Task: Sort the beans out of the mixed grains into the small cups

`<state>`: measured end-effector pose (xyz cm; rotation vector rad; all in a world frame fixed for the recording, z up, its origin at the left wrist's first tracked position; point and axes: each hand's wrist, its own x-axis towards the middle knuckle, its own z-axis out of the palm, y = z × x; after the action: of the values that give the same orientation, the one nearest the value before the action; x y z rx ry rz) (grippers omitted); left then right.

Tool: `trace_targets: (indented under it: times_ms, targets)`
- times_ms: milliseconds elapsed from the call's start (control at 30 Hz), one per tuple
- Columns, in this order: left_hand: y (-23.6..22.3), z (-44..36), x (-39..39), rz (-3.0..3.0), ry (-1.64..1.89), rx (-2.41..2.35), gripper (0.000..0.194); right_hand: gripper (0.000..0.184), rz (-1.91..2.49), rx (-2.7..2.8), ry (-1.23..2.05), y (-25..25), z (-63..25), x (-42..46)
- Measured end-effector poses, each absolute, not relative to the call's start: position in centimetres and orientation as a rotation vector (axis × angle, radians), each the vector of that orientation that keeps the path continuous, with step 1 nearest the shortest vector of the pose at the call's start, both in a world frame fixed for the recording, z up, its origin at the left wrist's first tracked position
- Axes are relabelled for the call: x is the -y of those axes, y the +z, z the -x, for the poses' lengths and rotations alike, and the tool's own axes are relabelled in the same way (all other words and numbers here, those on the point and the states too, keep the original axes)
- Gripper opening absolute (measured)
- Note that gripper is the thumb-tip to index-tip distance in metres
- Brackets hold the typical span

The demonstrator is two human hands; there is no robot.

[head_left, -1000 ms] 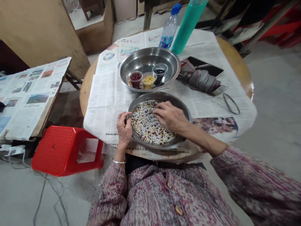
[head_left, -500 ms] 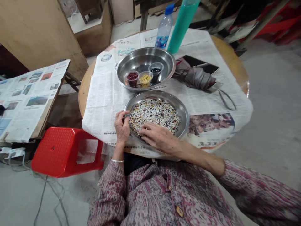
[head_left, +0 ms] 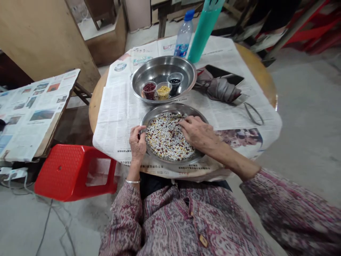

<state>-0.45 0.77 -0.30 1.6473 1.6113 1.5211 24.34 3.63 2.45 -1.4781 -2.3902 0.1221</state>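
A round steel basin (head_left: 198, 159) holds a spread of mixed white, yellow, dark red and black grains and beans (head_left: 167, 138). My left hand (head_left: 137, 142) grips its left rim, thumb on the inner side. Over the right part of the mix, my right hand (head_left: 198, 133) is bent with thumb and fingertips together, touching the grains; what lies between them is too small to make out. Behind stands a larger steel basin (head_left: 149, 67) with three clear cups inside: dark red beans (head_left: 149, 90), yellow beans (head_left: 163, 91) and black beans (head_left: 175, 83).
Newspaper (head_left: 114, 117) covers the round wooden table. Toward the back stand a water bottle (head_left: 183, 33) and a tall green bottle (head_left: 204, 33). A folded grey umbrella (head_left: 221, 89) lies right, by a dark flat device (head_left: 226, 73). A red stool (head_left: 61, 170) is at the left.
My right hand has moved up and to the right across the grains, from the basin's near side to its right side. My left hand stays on the rim.
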Motion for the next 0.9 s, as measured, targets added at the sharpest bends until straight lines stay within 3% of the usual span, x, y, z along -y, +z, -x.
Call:
trace_targets:
  times_ms: [267,367,700,900]
  targets:
    - [-0.2,0.5,-0.8,-1.640,1.501,-1.637,0.024,0.020,1.023,2.567,0.429,2.4,-19.6,0.8]
    - [-0.2,0.5,-0.8,-1.642,1.490,-1.644,0.024,0.021,0.896,2.643,0.405,2.7,-18.6,0.1]
    - [-0.2,0.4,-0.7,-1.626,1.505,-1.624,0.024,0.028,1.382,2.392,0.111,1.8,-24.5,-4.6]
    - [-0.1,0.4,-0.7,-1.632,1.510,-1.617,0.025,0.026,1.064,2.518,0.480,2.5,-24.8,-0.2]
